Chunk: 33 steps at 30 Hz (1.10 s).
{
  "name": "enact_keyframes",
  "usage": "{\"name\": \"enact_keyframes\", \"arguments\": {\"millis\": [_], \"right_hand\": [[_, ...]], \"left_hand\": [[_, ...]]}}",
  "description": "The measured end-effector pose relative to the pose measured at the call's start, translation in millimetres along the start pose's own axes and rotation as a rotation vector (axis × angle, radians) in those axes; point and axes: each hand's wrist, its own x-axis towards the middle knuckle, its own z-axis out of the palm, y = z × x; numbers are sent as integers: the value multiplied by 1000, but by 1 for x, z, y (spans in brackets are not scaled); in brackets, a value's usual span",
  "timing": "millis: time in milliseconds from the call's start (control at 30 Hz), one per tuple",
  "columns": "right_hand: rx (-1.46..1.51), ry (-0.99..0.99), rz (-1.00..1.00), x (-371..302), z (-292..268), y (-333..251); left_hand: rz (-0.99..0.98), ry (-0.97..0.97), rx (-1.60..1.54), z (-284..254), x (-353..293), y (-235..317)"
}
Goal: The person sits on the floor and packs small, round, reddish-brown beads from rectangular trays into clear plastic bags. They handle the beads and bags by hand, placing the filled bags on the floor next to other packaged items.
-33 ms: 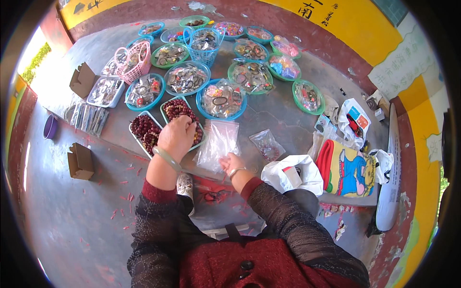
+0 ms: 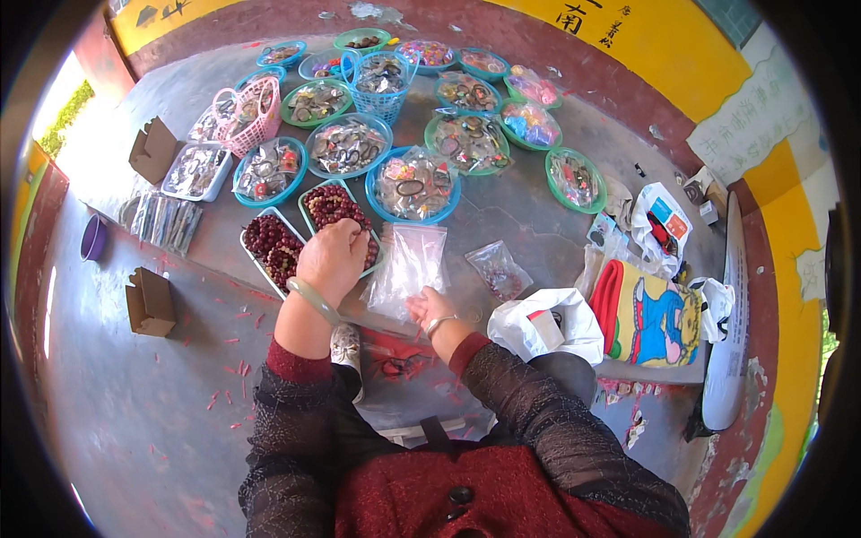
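My left hand (image 2: 330, 258) is over the right-hand one of two trays, its fingers closed together. What is in them is hidden behind the hand. Dark red bead bracelets fill that green-edged tray (image 2: 334, 204), and more of them lie in the white tray (image 2: 272, 249) on its left. My right hand (image 2: 430, 308), fingers apart, touches the lower edge of a stack of clear plastic bags (image 2: 408, 264). To the right lies a clear bag (image 2: 499, 271) with small dark red pieces inside.
Blue and green basins (image 2: 413, 188) of bagged trinkets stand behind the trays, with a pink basket (image 2: 248, 117) and a blue basket (image 2: 381, 87). At right are a white plastic bag (image 2: 581, 330) and a colourful folded blanket (image 2: 659, 314). Cardboard boxes (image 2: 150, 302) and a purple bowl (image 2: 94, 238) are at left.
My right hand has shifted very slightly left along the bags' lower edge. The left hand stays over the tray with its fingers closed.
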Motion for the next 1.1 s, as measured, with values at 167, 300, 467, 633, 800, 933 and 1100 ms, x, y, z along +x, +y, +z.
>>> {"name": "enact_keyframes", "arguments": {"millis": [167,300,467,633,800,933,1100], "right_hand": [[-269,-299,287,-22,-15,-10],[-476,-418,395,-33,-16,-27],[-741,-104,-88,-14,-39,-109],[-1580,627,-488,41,-134,-164],[-1603,798,-455,61,-169,-138],[-1650,780,-343,57,-164,-139],[-1594,629,-395,65,-174,-154]], "left_hand": [[-38,-105,109,10,5,0],[-25,-147,125,21,10,-1],[-51,-243,158,29,6,-11],[273,-539,513,94,-1,1],[80,-583,416,178,-33,-11],[5,-529,405,203,-37,-29],[-65,-622,419,230,-37,-61]]}}
